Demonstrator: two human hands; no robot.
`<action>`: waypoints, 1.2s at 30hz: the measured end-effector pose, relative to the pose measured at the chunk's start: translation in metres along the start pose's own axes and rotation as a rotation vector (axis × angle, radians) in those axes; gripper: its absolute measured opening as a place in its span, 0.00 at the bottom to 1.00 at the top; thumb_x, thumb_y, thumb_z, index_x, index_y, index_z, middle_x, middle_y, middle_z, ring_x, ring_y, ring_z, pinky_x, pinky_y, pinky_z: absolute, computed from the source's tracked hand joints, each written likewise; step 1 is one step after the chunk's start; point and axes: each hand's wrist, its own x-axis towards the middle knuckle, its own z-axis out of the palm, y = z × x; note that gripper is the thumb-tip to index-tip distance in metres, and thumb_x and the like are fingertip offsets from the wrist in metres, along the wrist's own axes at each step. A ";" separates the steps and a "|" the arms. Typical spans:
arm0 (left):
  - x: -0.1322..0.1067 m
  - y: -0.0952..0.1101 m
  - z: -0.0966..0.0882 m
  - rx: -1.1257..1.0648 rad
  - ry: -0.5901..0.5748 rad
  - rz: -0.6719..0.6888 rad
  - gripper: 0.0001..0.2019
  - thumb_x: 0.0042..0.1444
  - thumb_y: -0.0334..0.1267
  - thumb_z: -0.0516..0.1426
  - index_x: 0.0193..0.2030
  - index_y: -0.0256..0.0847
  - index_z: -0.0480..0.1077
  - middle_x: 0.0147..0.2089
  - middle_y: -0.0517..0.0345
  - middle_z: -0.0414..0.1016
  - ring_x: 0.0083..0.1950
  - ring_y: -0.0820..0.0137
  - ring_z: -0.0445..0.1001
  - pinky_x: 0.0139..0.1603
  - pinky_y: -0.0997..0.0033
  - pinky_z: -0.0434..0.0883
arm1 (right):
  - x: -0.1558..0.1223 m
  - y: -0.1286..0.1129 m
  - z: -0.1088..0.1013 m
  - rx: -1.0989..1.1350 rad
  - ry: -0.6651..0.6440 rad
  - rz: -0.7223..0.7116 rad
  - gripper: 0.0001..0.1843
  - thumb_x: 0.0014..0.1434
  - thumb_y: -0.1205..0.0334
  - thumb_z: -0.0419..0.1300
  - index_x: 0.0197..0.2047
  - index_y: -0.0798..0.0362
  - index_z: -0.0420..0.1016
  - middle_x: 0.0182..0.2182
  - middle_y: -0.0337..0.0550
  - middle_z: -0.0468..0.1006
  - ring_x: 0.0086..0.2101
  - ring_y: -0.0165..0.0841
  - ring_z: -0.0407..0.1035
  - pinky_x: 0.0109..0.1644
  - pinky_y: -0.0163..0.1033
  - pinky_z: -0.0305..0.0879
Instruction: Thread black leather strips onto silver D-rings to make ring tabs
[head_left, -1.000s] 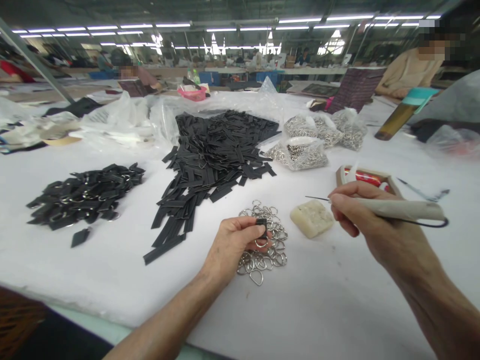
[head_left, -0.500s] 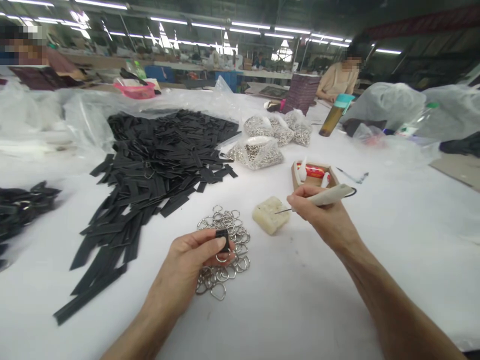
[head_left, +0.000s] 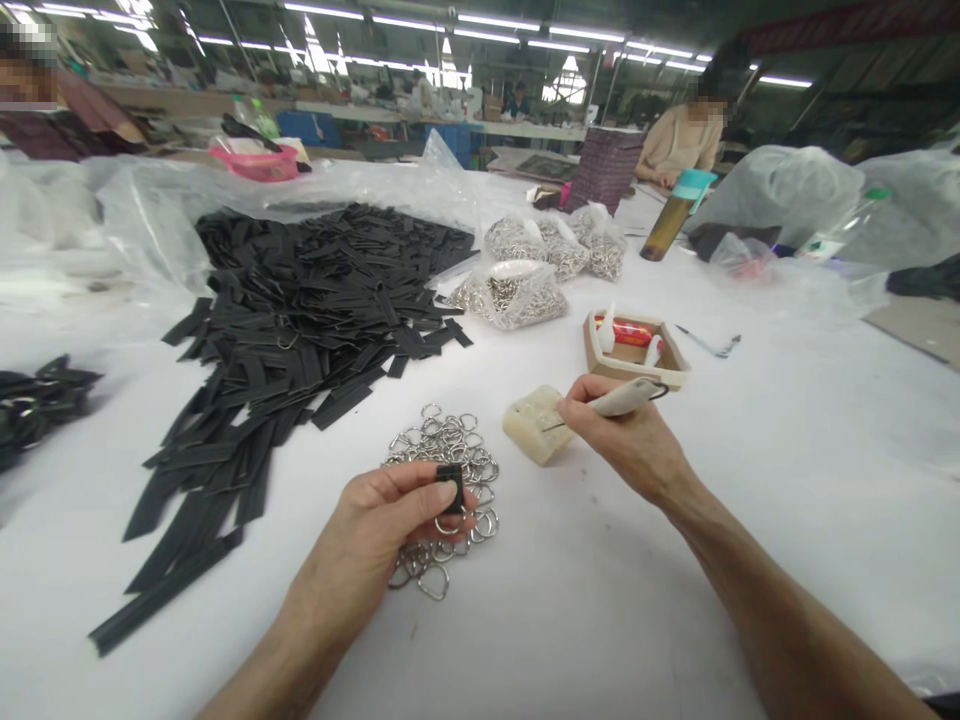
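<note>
My left hand pinches a small folded black strap with a metal D-ring hanging from it, just above a loose pile of silver D-rings on the white table. My right hand grips a white pen-like tool with a thin needle tip. The tip touches a pale waxy block lying right of the rings. A large heap of flat black straps spreads to the left and behind.
Clear bags of metal rings lie behind the block. A small wooden tray holds a red tube. A pile of finished black pieces sits far left. A teal-capped bottle, plastic bags and seated people are at the back.
My right hand moved left and down, bringing the needle tip from the air onto the waxy block. The view swung right; my left hand kept its hold on the strap and ring.
</note>
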 end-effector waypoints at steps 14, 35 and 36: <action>-0.002 0.000 0.003 -0.014 -0.043 0.028 0.06 0.49 0.36 0.60 0.31 0.34 0.75 0.32 0.51 0.78 0.29 0.71 0.74 0.33 0.73 0.72 | -0.005 -0.003 -0.011 0.391 -0.015 -0.067 0.13 0.51 0.58 0.59 0.20 0.54 0.63 0.15 0.33 0.56 0.19 0.26 0.48 0.20 0.34 0.40; -0.005 -0.002 0.008 0.146 -0.186 0.056 0.07 0.50 0.33 0.56 0.32 0.35 0.75 0.30 0.53 0.77 0.31 0.73 0.72 0.36 0.76 0.67 | -0.024 -0.005 0.021 0.644 -0.353 -0.046 0.14 0.56 0.59 0.59 0.22 0.55 0.63 0.17 0.32 0.57 0.21 0.25 0.48 0.22 0.34 0.40; -0.006 -0.002 0.007 0.154 -0.192 0.053 0.07 0.50 0.33 0.56 0.32 0.35 0.75 0.30 0.53 0.77 0.30 0.73 0.71 0.35 0.76 0.67 | -0.024 -0.005 0.021 0.637 -0.356 -0.049 0.14 0.55 0.60 0.59 0.22 0.55 0.63 0.17 0.32 0.57 0.21 0.25 0.48 0.22 0.34 0.40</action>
